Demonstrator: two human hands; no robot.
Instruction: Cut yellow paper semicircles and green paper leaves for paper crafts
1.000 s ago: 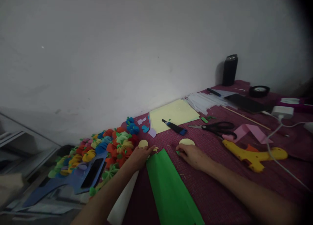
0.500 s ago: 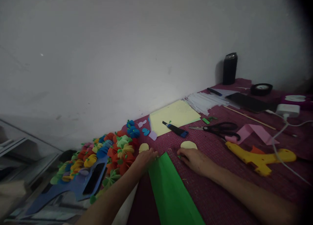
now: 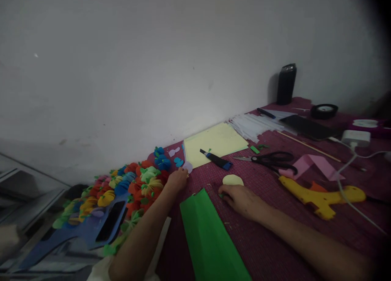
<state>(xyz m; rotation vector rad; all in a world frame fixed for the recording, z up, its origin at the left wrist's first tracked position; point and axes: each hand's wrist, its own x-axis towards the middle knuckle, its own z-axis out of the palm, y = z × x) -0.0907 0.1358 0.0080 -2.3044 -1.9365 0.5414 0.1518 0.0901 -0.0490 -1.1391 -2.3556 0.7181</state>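
Observation:
My left hand point(image 3: 178, 180) is at the left of the maroon mat, its fingers drawn together by a lavender paper disc point(image 3: 187, 167). What lies under or between those fingers is hidden, apart from a tiny pale speck at the tips. My right hand point(image 3: 238, 197) rests on the mat with its fingers closed on a small green paper piece point(image 3: 221, 196), mostly covered. Just behind these fingers lies a pale yellow paper circle point(image 3: 233, 179). Between my forearms stretches a long green paper sheet point(image 3: 210, 236), touched by neither hand.
Colourful paper pumpkins point(image 3: 146, 187) crowd the left side. A box cutter point(image 3: 216, 159) lies partly on yellow sheets point(image 3: 195, 144). Black scissors point(image 3: 271, 159), a pink strip point(image 3: 317, 165), a yellow glue gun point(image 3: 320, 197) and a white cable point(image 3: 343, 191) lie at right.
My left hand has moved away from the green sheet, left and farther back, to the lavender disc. The small yellow piece beside it is now out of sight. My right hand stays nearly in place.

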